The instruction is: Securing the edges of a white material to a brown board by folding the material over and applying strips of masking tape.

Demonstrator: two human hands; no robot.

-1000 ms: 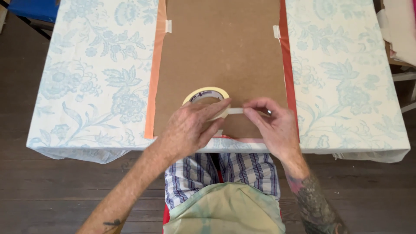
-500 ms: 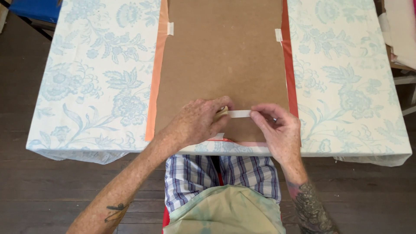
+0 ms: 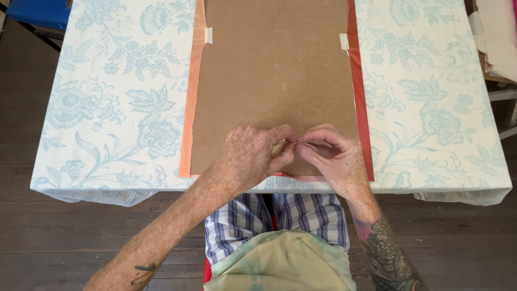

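Brown board is taped at 11 and 1 o'clock; near edge untaped, left hand and right hand fingers pinching tape

You had two hands at work, a left hand and a right hand, both pinching one strip of pale tape between them; one roll of tape showed only as a sliver under your left fingers; one brown board lay before you; two short tape tabs held it, a left tab and a right tab; two coloured strips edged it, an orange strip and a red strip; one floral tablecloth covered one table; one blue thing sat at the far left corner.
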